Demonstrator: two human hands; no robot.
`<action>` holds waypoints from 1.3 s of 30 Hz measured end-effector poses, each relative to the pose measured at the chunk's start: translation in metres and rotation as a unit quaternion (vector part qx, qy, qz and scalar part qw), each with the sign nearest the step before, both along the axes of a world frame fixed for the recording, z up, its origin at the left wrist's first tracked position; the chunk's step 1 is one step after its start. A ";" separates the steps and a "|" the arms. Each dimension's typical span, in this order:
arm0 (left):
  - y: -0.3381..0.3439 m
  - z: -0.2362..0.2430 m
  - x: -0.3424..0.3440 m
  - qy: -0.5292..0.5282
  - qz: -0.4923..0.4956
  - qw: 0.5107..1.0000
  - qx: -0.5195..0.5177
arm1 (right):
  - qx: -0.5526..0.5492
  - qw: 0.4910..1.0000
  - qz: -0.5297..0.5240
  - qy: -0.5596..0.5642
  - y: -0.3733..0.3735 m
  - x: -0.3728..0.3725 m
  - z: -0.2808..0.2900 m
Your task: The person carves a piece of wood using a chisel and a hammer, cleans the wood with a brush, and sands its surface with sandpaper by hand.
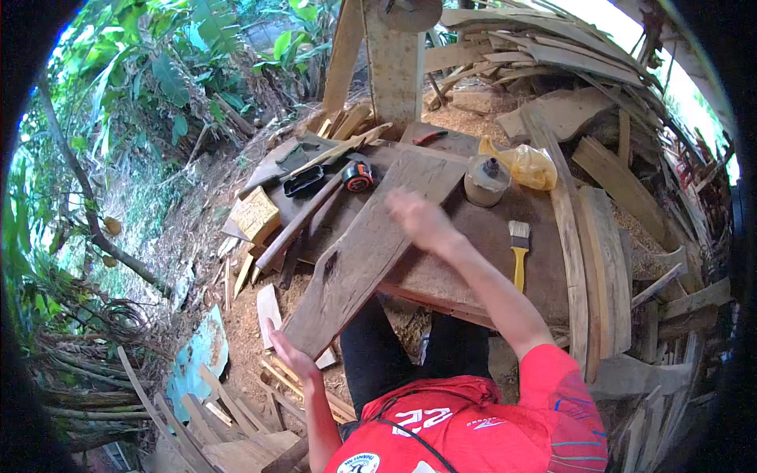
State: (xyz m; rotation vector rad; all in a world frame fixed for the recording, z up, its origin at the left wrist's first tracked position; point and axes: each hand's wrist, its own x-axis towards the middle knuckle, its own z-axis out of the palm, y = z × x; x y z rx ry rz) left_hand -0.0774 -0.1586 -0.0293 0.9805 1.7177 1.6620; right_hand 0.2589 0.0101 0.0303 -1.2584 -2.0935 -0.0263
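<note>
A long weathered wooden board [355, 244] lies slantwise over the brown work table, its near left end sticking out past the edge. Against that end rests my left hand [293, 355], palm toward the board's corner, fingers stretched out along its left side. Over the board's middle is my right hand [418, 219], smeared by motion. Its fingers cannot be made out, nor whether it touches the wood. Right of the board stand a squat bottle with a dark cap [486, 180] and a paintbrush with a yellow handle [519, 256].
On the table [505, 292] lie an orange-black tape measure [359, 176], a black tool part [303, 182], a red-handled tool [430, 137] and a yellow plastic bag [530, 165]. A wood block [255, 215] sits at the left. Curved planks [603, 268] line the right side; offcuts surround the table.
</note>
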 end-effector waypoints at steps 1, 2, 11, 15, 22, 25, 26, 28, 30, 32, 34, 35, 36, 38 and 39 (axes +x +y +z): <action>-0.001 0.002 -0.003 0.039 -0.012 0.999 -0.016 | -0.065 0.994 -0.087 0.020 0.006 0.020 0.006; -0.002 0.003 -0.004 0.077 -0.025 0.996 -0.031 | -0.064 0.994 -0.086 0.019 0.004 0.018 0.001; -0.009 0.023 -0.005 0.071 -0.006 0.997 -0.040 | -0.117 0.979 0.163 0.021 -0.044 -0.019 0.006; -0.002 0.022 0.008 0.101 -0.029 0.993 -0.050 | -0.072 0.994 -0.081 0.005 0.009 0.019 0.005; -0.016 0.011 0.003 0.136 0.032 0.990 -0.026 | -0.044 0.988 0.148 0.030 -0.051 -0.064 -0.007; -0.021 0.002 0.012 0.147 0.066 0.987 0.008 | -0.066 0.989 0.110 0.075 -0.048 -0.038 0.005; -0.021 -0.003 0.012 0.147 0.065 0.987 0.011 | -0.053 0.991 0.049 0.108 -0.045 -0.028 0.009; -0.023 -0.012 0.011 0.157 0.078 0.983 0.056 | -0.043 0.991 0.028 0.126 -0.043 -0.008 0.018; -0.025 -0.018 0.006 0.120 0.079 0.986 0.081 | 0.027 0.979 -0.042 0.198 -0.042 0.006 0.038; -0.025 -0.022 0.002 0.210 0.121 0.966 0.095 | 0.071 0.956 -0.115 0.261 -0.039 0.030 0.059; -0.025 -0.026 -0.002 0.232 0.132 0.957 0.109 | 0.124 0.933 -0.174 0.290 -0.027 0.050 0.076; -0.026 -0.027 -0.004 0.244 0.133 0.953 0.124 | 0.126 0.932 -0.173 0.292 -0.018 0.058 0.081; -0.028 -0.028 -0.007 0.257 0.136 0.946 0.139 | 0.024 0.930 -0.224 0.291 -0.007 0.062 0.087; -0.031 -0.039 -0.022 0.313 0.143 0.924 0.163 | -0.074 0.917 -0.264 0.290 0.024 0.068 0.087; -0.027 -0.044 -0.019 0.301 0.135 0.927 0.180 | -0.012 0.936 -0.236 0.262 0.041 0.081 0.076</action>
